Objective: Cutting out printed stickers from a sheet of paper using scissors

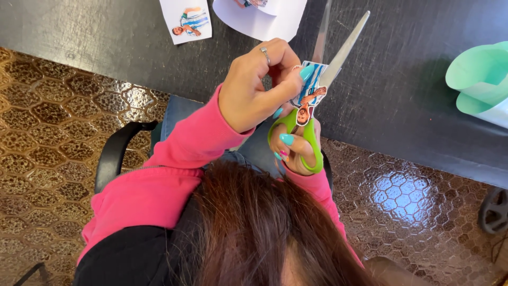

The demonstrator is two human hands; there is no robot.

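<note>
My left hand [254, 87], with a ring and turquoise nails, pinches a small paper cutout [311, 94] of a figure in a blue-and-white striped shirt. My right hand [297, 153] sits just below it, fingers through the green handles of a pair of scissors [309, 139]. The silver blades [341, 50] are apart and point up and right over the black table, with the cutout's edge between them. Both arms wear pink sleeves. My brown hair fills the bottom of the view.
On the black table [402, 85] lie another printed figure on white paper [186, 20], a curved white sheet [259, 16] and curled mint-green paper [479, 79]. A black chair armrest [114, 153] is at left; a dark wheel [495, 209] stands on the brown tiled floor.
</note>
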